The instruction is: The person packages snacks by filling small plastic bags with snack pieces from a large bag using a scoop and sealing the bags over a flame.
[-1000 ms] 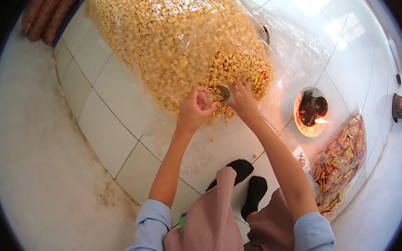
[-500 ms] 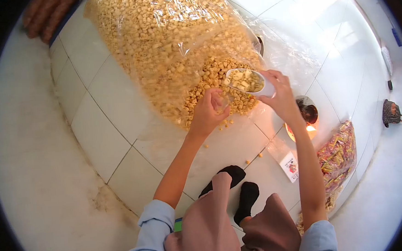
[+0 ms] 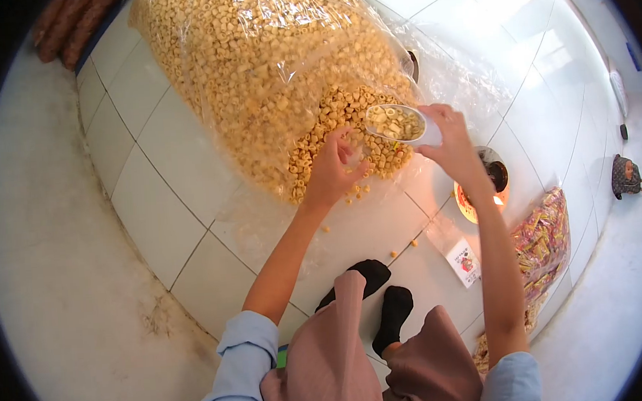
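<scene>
A white scoop (image 3: 428, 131) filled with small ring-shaped snacks is in my right hand (image 3: 451, 145), fingers closed round its handle end. To its left, my left hand (image 3: 332, 172) has its fingers curled round what looks like a small clear plastic bag (image 3: 358, 154), blurred and partly hidden by the fingers. Both hands are above the mouth of a very large clear bag (image 3: 255, 79) of the same yellow snacks. Loose snacks (image 3: 344, 100) lie exposed at that opening, just beyond the scoop and my left hand.
Right of my right forearm stands a round item with a lit flame or lamp (image 3: 499, 197). Nearby lie white printed labels (image 3: 463, 262) and a bag of colourful packets (image 3: 542, 238). Stray snacks (image 3: 415, 243) dot the tiled floor (image 3: 180, 172). Brown rolls (image 3: 79, 28) are at upper left.
The loaded scoop has shifted slightly right and up, and looks more level. My left hand keeps nearly the same place beside it.
</scene>
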`<state>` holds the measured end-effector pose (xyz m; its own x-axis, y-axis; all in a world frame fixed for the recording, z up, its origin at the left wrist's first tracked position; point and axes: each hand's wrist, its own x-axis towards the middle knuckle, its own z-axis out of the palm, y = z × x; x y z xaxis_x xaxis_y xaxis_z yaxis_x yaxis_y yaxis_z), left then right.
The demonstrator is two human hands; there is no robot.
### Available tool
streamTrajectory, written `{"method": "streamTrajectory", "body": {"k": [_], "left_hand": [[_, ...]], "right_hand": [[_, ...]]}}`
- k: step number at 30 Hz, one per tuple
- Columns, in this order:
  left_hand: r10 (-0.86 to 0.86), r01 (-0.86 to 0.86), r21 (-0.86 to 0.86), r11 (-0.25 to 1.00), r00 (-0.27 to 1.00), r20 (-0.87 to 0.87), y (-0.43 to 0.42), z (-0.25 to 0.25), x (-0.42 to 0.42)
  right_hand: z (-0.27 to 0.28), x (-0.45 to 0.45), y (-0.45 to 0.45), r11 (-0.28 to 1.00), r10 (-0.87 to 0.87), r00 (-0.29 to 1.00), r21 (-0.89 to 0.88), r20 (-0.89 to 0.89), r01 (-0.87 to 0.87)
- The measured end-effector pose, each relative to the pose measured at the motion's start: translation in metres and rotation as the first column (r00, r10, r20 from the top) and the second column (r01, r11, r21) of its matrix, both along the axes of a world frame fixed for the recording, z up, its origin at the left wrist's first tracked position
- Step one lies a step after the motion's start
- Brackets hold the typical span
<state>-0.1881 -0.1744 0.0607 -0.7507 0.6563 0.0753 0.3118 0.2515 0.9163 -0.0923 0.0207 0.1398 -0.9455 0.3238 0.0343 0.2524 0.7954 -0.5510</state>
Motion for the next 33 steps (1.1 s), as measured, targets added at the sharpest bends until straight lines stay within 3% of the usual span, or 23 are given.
{"method": "streamTrajectory", "body": {"k": [4, 7, 8, 10, 14, 15, 16, 17, 19, 22, 26, 29, 31, 33], "left_hand": [[0.043, -0.026, -0.098, 0.995, 0.983, 0.176, -0.003, 0.004, -0.003], [-0.033, 0.034, -0.029, 0.999, 0.999, 0.017, -0.008, -0.007, -0.005], [-0.037, 0.038, -0.038, 0.999, 0.999, 0.022, -0.009, -0.01, -0.005], [-0.052, 0.056, -0.011, 0.998, 0.972, 0.229, -0.004, -0.012, -0.007], [-0.076, 0.061, 0.063, 0.996, 0.956, 0.283, -0.002, -0.014, -0.006], [-0.095, 0.087, 0.037, 0.995, 0.946, 0.309, -0.002, -0.009, -0.008], [-0.112, 0.114, 0.013, 0.993, 0.935, 0.336, -0.003, -0.006, -0.009], [-0.112, 0.113, 0.017, 0.993, 0.936, 0.334, -0.002, -0.006, -0.008], [-0.091, 0.094, 0.003, 0.996, 0.963, 0.252, 0.002, -0.007, -0.005], [-0.122, 0.129, 0.009, 0.992, 0.912, 0.392, 0.004, -0.005, -0.005], [-0.131, 0.116, 0.061, 0.991, 0.903, 0.409, 0.012, 0.011, 0.001], [-0.166, 0.147, 0.08, 0.986, 0.921, 0.353, 0.017, 0.021, 0.005], [-0.182, 0.173, 0.056, 0.983, 0.936, 0.303, 0.02, 0.023, 0.008], [-0.198, 0.194, 0.043, 0.98, 0.94, 0.278, 0.023, 0.026, 0.011]], "right_hand": [[-0.091, 0.0, -0.024, 0.981, -0.169, 0.981, -0.077, 0.091, 0.176], [-0.117, 0.002, -0.052, 0.933, -0.3, 0.946, -0.168, 0.121, 0.317], [-0.123, 0.003, -0.055, 0.931, -0.302, 0.945, -0.175, 0.129, 0.322], [-0.122, -0.001, -0.054, 0.943, -0.309, 0.95, -0.118, 0.035, 0.311], [-0.08, -0.012, -0.046, 0.933, -0.359, 0.925, -0.071, -0.127, 0.352], [-0.06, -0.014, -0.046, 0.846, -0.33, 0.943, -0.457, -0.046, 0.274], [-0.049, -0.015, -0.048, 0.61, -0.271, 0.963, -0.771, 0.016, 0.184], [-0.047, -0.015, -0.052, 0.614, -0.269, 0.963, -0.768, 0.013, 0.182], [-0.045, -0.011, -0.058, 0.798, -0.177, 0.984, -0.586, -0.001, 0.142], [-0.033, -0.005, -0.055, 0.778, -0.187, 0.98, -0.6, 0.061, 0.186], [-0.025, 0.012, -0.051, 0.812, -0.202, 0.979, -0.561, -0.008, 0.163], [-0.017, 0.023, -0.049, 0.896, -0.245, 0.959, -0.412, -0.144, 0.167], [-0.015, 0.029, -0.046, 0.97, -0.177, 0.947, -0.209, -0.268, 0.122], [-0.011, 0.034, -0.043, 0.972, -0.161, 0.959, -0.206, -0.234, 0.113]]}}
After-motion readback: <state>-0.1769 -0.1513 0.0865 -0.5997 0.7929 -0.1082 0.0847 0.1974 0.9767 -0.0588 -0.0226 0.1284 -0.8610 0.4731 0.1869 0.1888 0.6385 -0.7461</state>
